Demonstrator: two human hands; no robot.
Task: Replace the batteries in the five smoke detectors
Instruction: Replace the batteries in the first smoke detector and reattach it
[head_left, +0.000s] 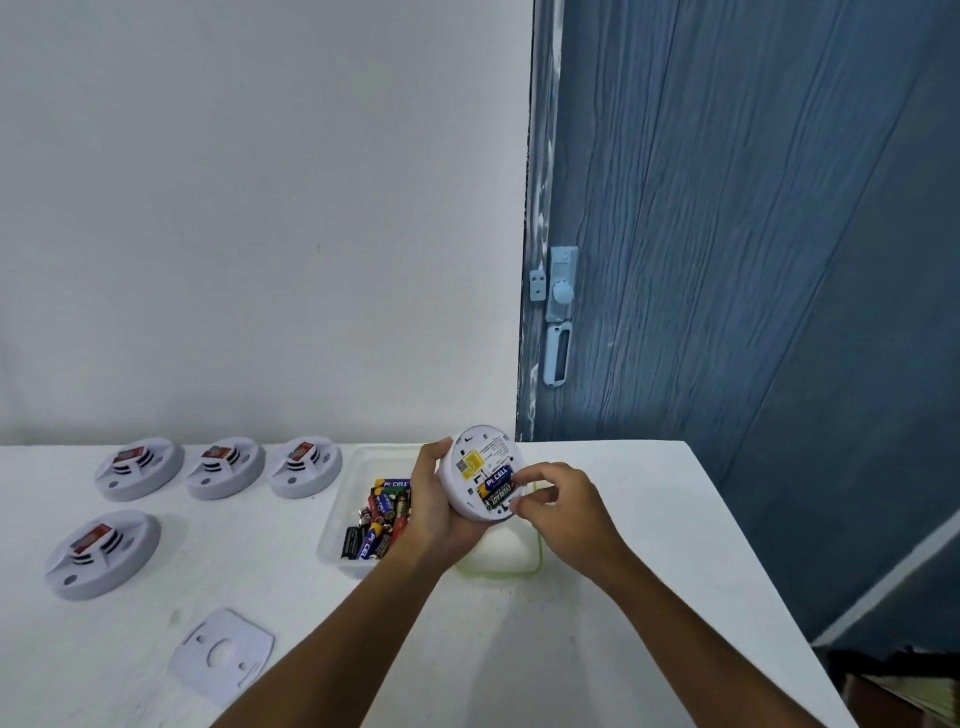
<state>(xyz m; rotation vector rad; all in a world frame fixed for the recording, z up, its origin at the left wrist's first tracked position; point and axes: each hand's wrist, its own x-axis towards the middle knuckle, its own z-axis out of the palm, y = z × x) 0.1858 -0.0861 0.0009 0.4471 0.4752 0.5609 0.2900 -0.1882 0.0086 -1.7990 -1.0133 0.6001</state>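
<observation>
My left hand (434, 512) grips a round white smoke detector (480, 460), held tilted with its back toward me above the table. Two batteries sit in its open compartment: a blue one (497, 477) and a black and gold one (496, 498). The fingertips of my right hand (558, 512) pinch at the end of the black and gold battery. Several other white detectors lie on the table at the left: three in a row (139, 467) (224, 466) (305, 465) and one nearer (103, 553). A detached mounting plate (221, 656) lies near the front.
A clear plastic tray (340, 512) holding several loose batteries (379, 519) sits under my left hand. A green-rimmed white container (501, 553) stands beside it, below my hands. The white table (597, 649) ends at the right, next to a blue door (753, 260).
</observation>
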